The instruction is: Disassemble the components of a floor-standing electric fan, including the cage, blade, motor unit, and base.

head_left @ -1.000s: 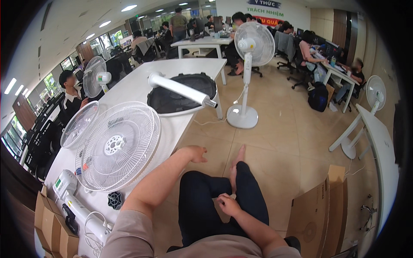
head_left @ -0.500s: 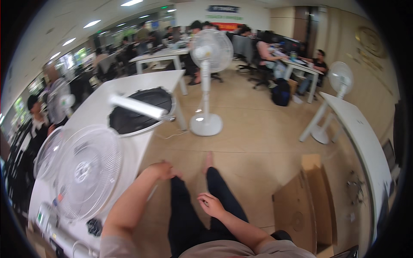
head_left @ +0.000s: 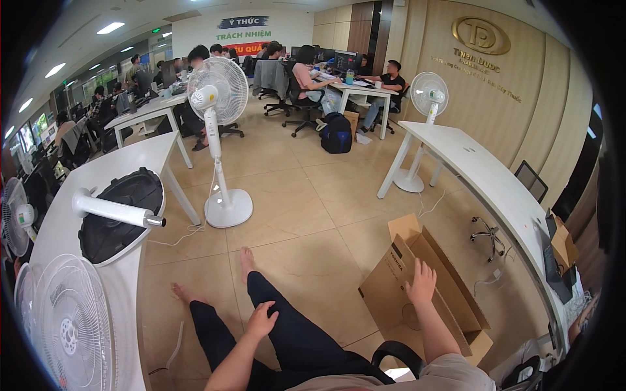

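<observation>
My left hand [head_left: 262, 319] lies on my right leg near the knee, its fingers loosely laid on the dark trousers [head_left: 293, 332] with nothing held. Held out to the right, my right hand [head_left: 422, 283] has its fingers apart. It appears in front of the open cardboard box [head_left: 391, 287]; whether it touches the box I cannot tell. On the white table [head_left: 127, 313] at left, a white fan pole [head_left: 114, 210] lies across a round base with a black underside [head_left: 130, 186]. Nearer on that table are clear fan grilles [head_left: 68, 335].
An assembled white stand fan [head_left: 220, 150] is on the tiled floor ahead, its cable trailing left. Another fan [head_left: 428, 98] stands beyond the right-hand white table [head_left: 482, 156]. A wheeled chair base [head_left: 489, 238] sits under that table. Several people work at desks farther back.
The view has swung right. My right hand has moved out from my lap to the box. My left hand has come from beside the table onto my leg.
</observation>
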Motion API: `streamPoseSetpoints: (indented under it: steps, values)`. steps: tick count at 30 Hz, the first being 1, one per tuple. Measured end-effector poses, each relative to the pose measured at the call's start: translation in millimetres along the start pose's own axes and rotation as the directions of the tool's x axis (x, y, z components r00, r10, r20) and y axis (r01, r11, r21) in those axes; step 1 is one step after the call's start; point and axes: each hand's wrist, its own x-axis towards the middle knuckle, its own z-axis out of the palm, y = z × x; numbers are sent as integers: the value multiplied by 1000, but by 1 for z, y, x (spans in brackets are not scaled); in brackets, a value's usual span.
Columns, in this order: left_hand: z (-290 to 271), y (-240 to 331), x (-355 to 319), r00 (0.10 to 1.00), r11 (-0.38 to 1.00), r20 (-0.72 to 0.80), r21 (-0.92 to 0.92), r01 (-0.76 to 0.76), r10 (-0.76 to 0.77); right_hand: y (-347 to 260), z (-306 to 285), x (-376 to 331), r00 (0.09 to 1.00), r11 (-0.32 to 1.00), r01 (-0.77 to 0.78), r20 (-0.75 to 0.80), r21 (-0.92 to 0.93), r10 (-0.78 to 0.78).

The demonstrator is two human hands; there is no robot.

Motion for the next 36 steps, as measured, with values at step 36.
streamPoseSetpoints:
  steps: [36]
  values:
    - [-28,7,-100,725,784,-623,-590,-191,-292,-346,61,1,597,480,681,-41,554,-801]
